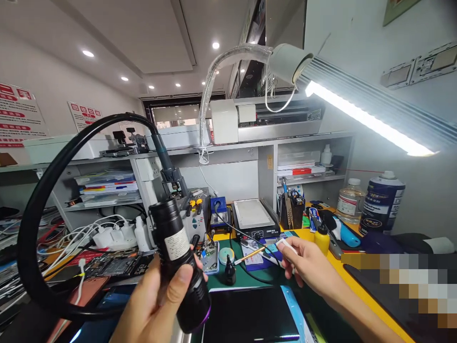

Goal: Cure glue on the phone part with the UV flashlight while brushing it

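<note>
One tabletop [352,284] carries the lot. Above it hang one lit lamp [371,121] and, at left, one arched black tube [28,224]. One black panel [250,314] lies flat at the near edge. One hot plate [255,214] sits behind. One spray can [382,205] stands at right, just beside one clear bottle [350,205]. One torch, black with a white label [177,244], is held up in front, just left of the panel. Smaller yet are one yellow bottle [322,240], one black bottle [230,271] and one gold stick [252,255].

Two hands are in view. The left hand [153,300] has its fingers wrapped round the torch, thumb across its near side. The right hand [303,262] pinches something white between thumb and fingers; whether this is the stick's end, I cannot tell. The stick's far tip is near the black bottle.
</note>
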`<state>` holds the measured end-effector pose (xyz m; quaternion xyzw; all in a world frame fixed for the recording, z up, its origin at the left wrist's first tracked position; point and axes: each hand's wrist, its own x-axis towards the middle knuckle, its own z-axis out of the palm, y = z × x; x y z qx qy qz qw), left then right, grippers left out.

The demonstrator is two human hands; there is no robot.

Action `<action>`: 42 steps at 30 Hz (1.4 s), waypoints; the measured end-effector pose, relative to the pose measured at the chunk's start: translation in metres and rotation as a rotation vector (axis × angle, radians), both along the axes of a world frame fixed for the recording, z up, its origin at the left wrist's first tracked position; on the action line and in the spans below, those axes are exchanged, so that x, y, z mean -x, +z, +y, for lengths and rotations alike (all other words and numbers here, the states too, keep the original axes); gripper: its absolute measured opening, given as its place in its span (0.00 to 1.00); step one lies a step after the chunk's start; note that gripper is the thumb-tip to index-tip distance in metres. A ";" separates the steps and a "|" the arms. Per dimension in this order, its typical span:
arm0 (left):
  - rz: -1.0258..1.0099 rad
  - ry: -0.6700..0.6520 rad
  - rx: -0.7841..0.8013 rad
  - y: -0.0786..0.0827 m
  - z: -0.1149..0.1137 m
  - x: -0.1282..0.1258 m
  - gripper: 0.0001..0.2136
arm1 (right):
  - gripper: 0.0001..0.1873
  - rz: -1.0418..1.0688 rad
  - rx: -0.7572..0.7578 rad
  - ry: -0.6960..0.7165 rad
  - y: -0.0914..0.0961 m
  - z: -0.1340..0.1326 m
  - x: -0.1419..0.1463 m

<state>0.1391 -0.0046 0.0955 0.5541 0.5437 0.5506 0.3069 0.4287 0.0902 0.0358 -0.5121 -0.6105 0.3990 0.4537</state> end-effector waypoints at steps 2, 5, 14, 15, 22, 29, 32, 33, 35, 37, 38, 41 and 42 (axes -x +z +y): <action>-0.049 -0.170 -0.019 -0.006 0.007 -0.017 0.26 | 0.21 -0.004 -0.031 -0.017 -0.002 -0.001 0.005; -0.016 -0.363 -0.017 -0.022 0.020 -0.028 0.22 | 0.21 -0.029 -0.068 -0.049 -0.004 -0.004 0.012; -0.044 -0.419 0.013 -0.044 0.025 -0.028 0.19 | 0.22 -0.090 -0.120 -0.100 -0.007 -0.006 0.016; -0.045 -0.416 0.000 -0.045 0.024 -0.028 0.18 | 0.22 -0.091 -0.125 -0.098 -0.006 -0.007 0.016; -0.008 -0.422 -0.006 -0.052 0.032 -0.023 0.16 | 0.22 -0.114 -0.103 -0.063 -0.006 -0.006 0.017; -0.085 -0.334 0.014 -0.056 0.041 -0.017 0.19 | 0.17 -0.061 0.021 -0.001 -0.008 -0.002 0.012; -0.110 -0.301 0.040 -0.058 0.045 -0.014 0.20 | 0.18 -0.021 0.023 0.018 -0.004 -0.002 0.009; -0.108 -0.295 0.046 -0.059 0.045 -0.013 0.22 | 0.19 -0.012 0.024 0.021 -0.003 -0.002 0.008; -0.100 -0.277 0.058 -0.060 0.046 -0.013 0.24 | 0.18 -0.006 0.040 0.023 -0.002 -0.002 0.007; -0.091 -0.244 0.078 -0.060 0.045 -0.014 0.25 | 0.16 -0.014 0.075 0.007 -0.002 -0.002 0.006; -0.078 -0.226 0.091 -0.059 0.045 -0.014 0.25 | 0.15 -0.023 0.098 -0.007 -0.002 -0.002 0.006; -0.045 -0.219 0.144 -0.058 0.044 -0.016 0.27 | 0.14 -0.064 0.177 -0.041 -0.004 -0.003 0.006; -0.048 -0.221 0.160 -0.059 0.044 -0.017 0.28 | 0.15 -0.075 0.200 -0.045 -0.005 -0.004 0.007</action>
